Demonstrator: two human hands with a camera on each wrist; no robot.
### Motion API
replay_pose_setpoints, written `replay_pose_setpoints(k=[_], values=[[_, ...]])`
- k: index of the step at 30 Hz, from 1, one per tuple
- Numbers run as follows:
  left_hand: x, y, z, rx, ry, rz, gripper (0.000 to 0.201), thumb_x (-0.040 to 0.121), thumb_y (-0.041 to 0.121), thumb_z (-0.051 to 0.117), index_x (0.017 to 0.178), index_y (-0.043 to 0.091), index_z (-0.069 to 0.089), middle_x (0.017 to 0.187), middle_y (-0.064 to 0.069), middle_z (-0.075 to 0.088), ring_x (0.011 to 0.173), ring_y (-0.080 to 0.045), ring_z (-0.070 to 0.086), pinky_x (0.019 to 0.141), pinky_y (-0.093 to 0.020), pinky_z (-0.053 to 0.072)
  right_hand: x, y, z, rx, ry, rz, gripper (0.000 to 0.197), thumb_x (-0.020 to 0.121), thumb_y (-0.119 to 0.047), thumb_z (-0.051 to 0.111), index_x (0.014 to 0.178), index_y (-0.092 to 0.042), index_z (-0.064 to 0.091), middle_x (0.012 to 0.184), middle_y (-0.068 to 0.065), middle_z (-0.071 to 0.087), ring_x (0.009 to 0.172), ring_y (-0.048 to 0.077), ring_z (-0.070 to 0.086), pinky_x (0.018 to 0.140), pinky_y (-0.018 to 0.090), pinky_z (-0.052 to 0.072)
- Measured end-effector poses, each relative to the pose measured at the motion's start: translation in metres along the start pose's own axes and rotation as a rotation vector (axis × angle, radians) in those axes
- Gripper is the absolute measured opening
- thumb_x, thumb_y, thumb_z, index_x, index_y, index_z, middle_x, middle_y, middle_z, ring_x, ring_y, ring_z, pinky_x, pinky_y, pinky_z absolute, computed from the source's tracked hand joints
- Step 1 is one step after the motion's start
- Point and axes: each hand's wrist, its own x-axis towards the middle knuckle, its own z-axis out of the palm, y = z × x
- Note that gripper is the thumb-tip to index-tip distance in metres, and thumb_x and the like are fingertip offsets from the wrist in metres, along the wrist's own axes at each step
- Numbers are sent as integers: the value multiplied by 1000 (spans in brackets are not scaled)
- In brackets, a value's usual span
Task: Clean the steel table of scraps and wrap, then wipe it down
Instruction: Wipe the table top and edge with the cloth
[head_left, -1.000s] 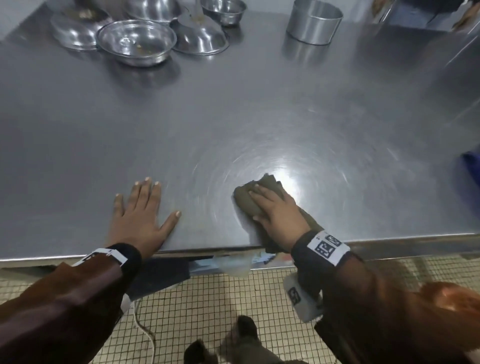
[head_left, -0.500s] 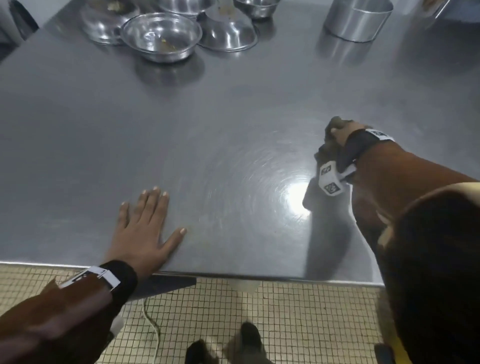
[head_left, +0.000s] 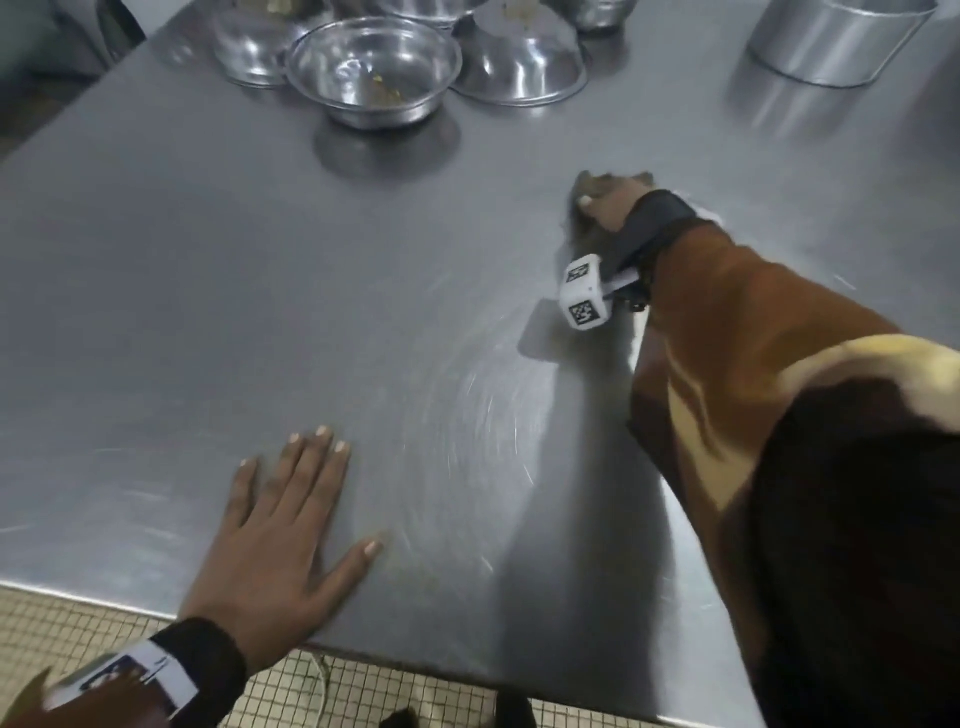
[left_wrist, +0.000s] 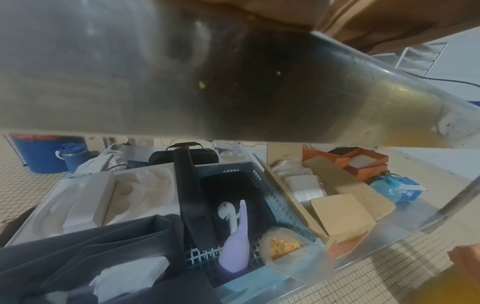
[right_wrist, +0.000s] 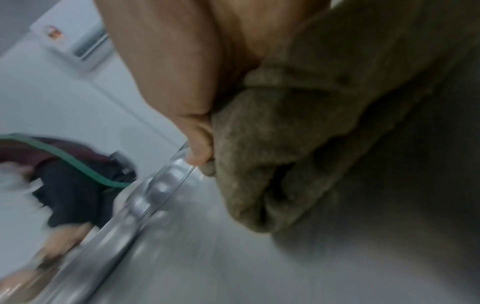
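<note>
The steel table (head_left: 260, 286) fills the head view, with faint swirl marks in its middle. My right hand (head_left: 608, 202) reaches far out across it and grips a bunched olive-brown cloth (head_left: 574, 228) against the surface. In the right wrist view the cloth (right_wrist: 285, 144) is wadded under my palm, with my thumb (right_wrist: 197, 148) pressed along its side. My left hand (head_left: 280, 530) lies flat on the steel near the front edge, fingers spread, holding nothing. The left wrist view shows only the table's front lip (left_wrist: 155, 82) from below.
Steel bowls (head_left: 371, 73) stand at the far left, one holding a few scraps, beside an upturned bowl (head_left: 519, 62). A round steel tin (head_left: 836, 36) stands far right. Below the table is a shelf with a blue basket (left_wrist: 262, 185), a spray bottle (left_wrist: 235, 246) and boxes.
My right hand has swept the cloth from the front edge out to the far middle of the table. The left hand has stayed flat in place.
</note>
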Motion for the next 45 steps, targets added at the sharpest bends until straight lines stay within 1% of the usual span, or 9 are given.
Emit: replay_pose_setpoints(k=[9, 14, 18, 22, 25, 31, 37, 41, 45], values=[[0, -3, 4, -54, 13, -1, 81, 84, 72, 10, 148, 25, -6, 157, 2, -4, 144, -9, -11, 116, -33, -13, -141, -35, 68, -144, -306, -494, 60, 91, -45, 48, 146, -38, 24, 156, -19, 15, 145, 30, 7, 117, 50, 12], [-1, -1, 3, -74, 28, -1, 81, 81, 74, 5, 146, 27, -11, 156, 4, -11, 143, -11, -14, 115, -33, -14, -226, 41, 61, -178, -235, -779, 60, 84, -49, 38, 142, -32, 36, 149, -15, 35, 137, 28, 34, 111, 46, 30], [-1, -1, 2, -78, 36, -5, 82, 80, 75, 2, 145, 26, -11, 155, 4, -13, 143, -10, -16, 114, -34, -17, -179, 94, 29, -160, -141, -507, 61, 85, -34, 58, 143, -22, 38, 152, -4, 32, 140, 23, 27, 118, 41, 20], [0, 1, 2, -87, 45, -4, 82, 81, 74, 3, 145, 26, -11, 155, 4, -12, 143, -12, -14, 114, -34, -17, -85, 92, 7, -50, -41, -127, 61, 87, -41, 52, 141, -15, 41, 148, 8, 39, 136, 32, 36, 112, 47, 29], [0, 2, 1, -93, 51, -4, 81, 80, 72, 5, 144, 26, -12, 154, 5, -14, 143, -12, -17, 113, -33, -20, -54, 45, 19, -39, -36, -130, 54, 93, -31, 52, 143, -16, 38, 151, 5, 35, 139, 29, 32, 114, 43, 24], [0, 2, 0, -94, 69, 4, 83, 77, 75, -4, 143, 25, -13, 153, 7, -13, 142, -10, -14, 115, -38, -13, -144, -55, 66, -155, -239, -451, 57, 94, -35, 49, 146, -30, 27, 157, -10, 19, 146, 18, 14, 119, 37, 7], [0, 3, -4, -75, 53, 12, 82, 76, 71, -2, 141, 24, -18, 153, 5, -16, 142, -11, -16, 115, -39, -14, -289, -4, 81, -206, -308, -583, 67, 81, -58, 21, 146, -41, 22, 154, -24, 15, 144, 21, 13, 119, 46, 13], [-3, 3, -4, -74, 44, 24, 80, 78, 71, -1, 141, 25, -19, 153, 5, -19, 141, -10, -19, 114, -38, -16, -322, 83, 59, -197, -264, -398, 54, 93, -48, 30, 145, -42, 16, 149, -29, 5, 144, 11, 13, 119, 31, 5], [-1, 4, -3, -72, 54, 11, 86, 76, 72, -1, 146, 22, -12, 151, 7, -20, 140, -9, -19, 114, -38, -16, -289, 133, 31, -48, -148, -110, 55, 95, -29, 50, 145, -30, 26, 156, -7, 19, 145, 19, 15, 120, 33, 7]])
